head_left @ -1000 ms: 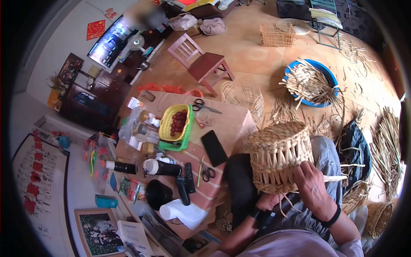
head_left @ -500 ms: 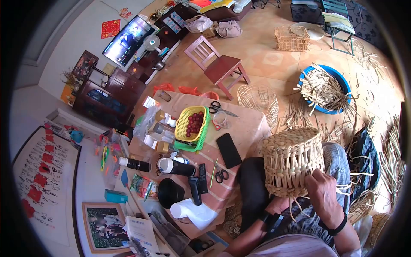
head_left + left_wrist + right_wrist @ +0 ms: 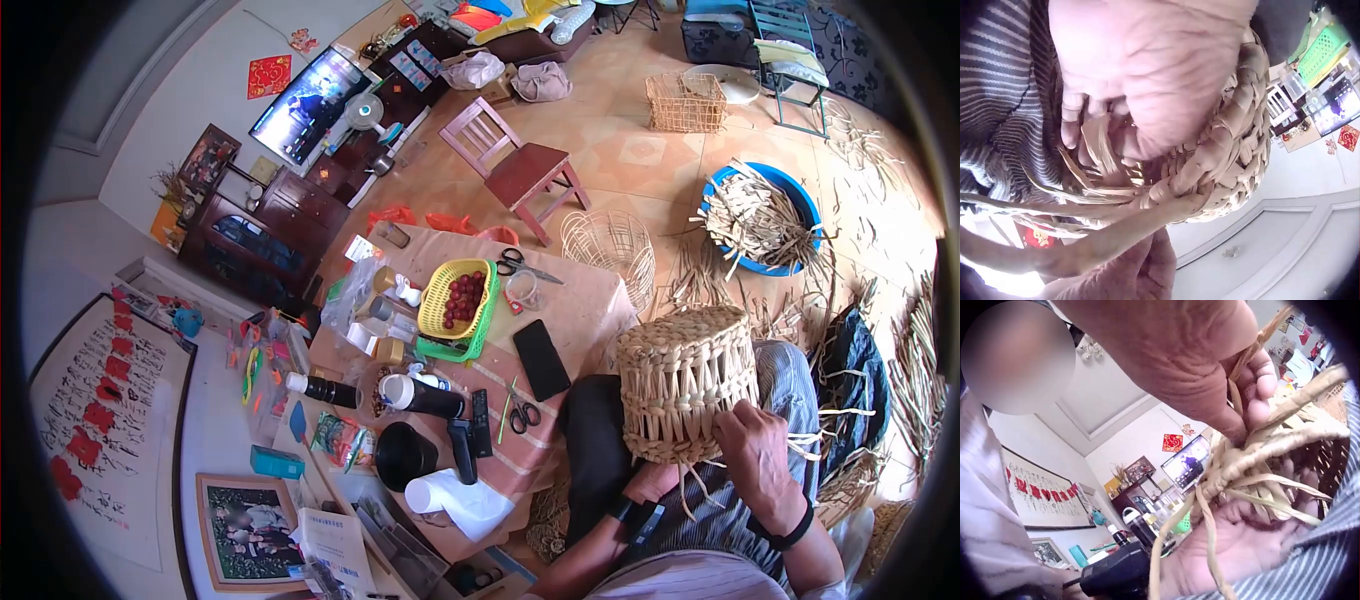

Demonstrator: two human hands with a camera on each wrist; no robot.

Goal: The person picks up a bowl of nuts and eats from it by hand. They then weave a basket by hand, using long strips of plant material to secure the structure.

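Observation:
A woven straw basket (image 3: 685, 375) lies tilted over the person's lap, its open rim toward the body. The left hand (image 3: 655, 480) reaches into the opening from below and holds the basket; in the left wrist view, the curled fingers of the left hand (image 3: 1154, 69) lie inside, by a flat loose strand (image 3: 1100, 147). At the rim's right side, the right hand (image 3: 750, 450) works close to the weave. In the right wrist view, the right hand (image 3: 1204, 369) pinches a straw strand (image 3: 1260, 347) between thumb and finger. Loose ends (image 3: 1210, 544) hang from the rim.
Left of the lap, a table (image 3: 590, 290) bears a yellow basket (image 3: 435, 305) of red fruit, a phone (image 3: 541, 360), scissors (image 3: 524, 415) and bottles. A blue tub (image 3: 812, 200) of straw stands on the floor, with a black bag (image 3: 855, 375) and straw bundles at right.
The head view has turned, so the room, basket and hands appear farther right. The right hand stays by the rim; the broad pale strand sticking out beside it earlier now shows as several thinner ends.

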